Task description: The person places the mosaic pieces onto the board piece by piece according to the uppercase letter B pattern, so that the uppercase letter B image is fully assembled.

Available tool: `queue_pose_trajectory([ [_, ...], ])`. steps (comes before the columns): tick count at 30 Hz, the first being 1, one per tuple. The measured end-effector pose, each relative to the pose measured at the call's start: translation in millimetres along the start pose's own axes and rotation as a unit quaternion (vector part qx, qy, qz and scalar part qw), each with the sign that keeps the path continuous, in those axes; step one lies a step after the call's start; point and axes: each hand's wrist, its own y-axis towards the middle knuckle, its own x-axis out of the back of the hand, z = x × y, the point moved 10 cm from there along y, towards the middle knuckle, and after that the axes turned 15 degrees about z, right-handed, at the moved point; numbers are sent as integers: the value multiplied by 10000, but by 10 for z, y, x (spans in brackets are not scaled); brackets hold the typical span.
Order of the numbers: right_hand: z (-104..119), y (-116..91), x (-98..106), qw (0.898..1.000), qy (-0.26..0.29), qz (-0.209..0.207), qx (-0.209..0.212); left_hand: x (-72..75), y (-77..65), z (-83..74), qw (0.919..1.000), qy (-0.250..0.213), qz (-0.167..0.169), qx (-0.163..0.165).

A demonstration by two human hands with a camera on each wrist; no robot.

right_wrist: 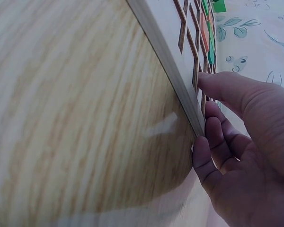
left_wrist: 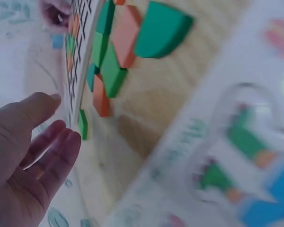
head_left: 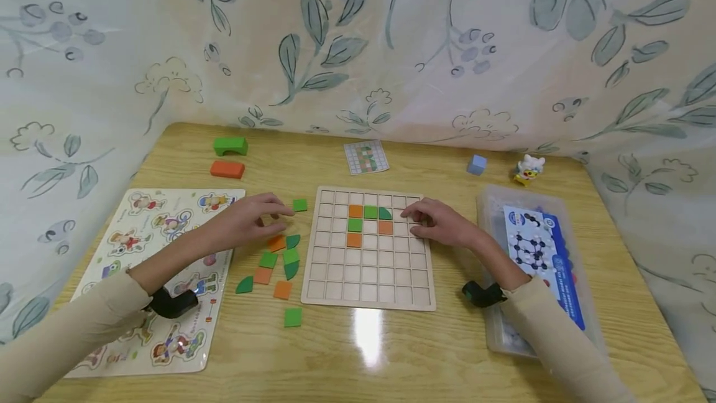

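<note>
Cream fabric sleeves (head_left: 78,322) lie nearest. Left hand (head_left: 248,219), loosely spread, hovers by flat green and orange tiles (head_left: 268,259); right hand (head_left: 444,222), loosely bent, touches a pale wooden gridded board (head_left: 338,274).

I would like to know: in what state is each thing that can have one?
Board: partly filled, six pieces set in
Loose pieces: scattered left of the board
Left hand: empty, loosely bent
Right hand: at the board's right edge, loosely bent
Card: picture side up
Box: looks closed
Arch: standing on its legs
Figure: upright
Puzzle: picture side up, partly hidden
</note>
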Motion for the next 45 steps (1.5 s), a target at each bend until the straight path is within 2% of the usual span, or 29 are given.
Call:
queue_pose_trajectory([
  [6,-12,0,7,10000,22,3,15,-111,-210,128,9985,-288,246,397],
  [11,-2,11,0,10000,45,17,63,-129,-416,158,9972,-445,117,595],
  [15,-4,-5,2,10000,31,22,60,-142,-544,106,9982,-428,-167,396],
  [18,2,-8,18,10000,-9,-10,32,-183,-609,28,9988,-432,-188,118],
  [24,7,-1,7,9999,-13,0,102,-308,-625,-51,9994,-331,121,-68],
  [30,2,10,0,10000,8,-7,69,-300,-626,-118,9989,82,189,-413],
  [38,-2,15,0,10000,28,21,40,-263,-593,-125,9986,309,406,-137],
  [45,-24,11,4,10000,53,13,12,-223,-562,-137,9973,602,409,-3],
])
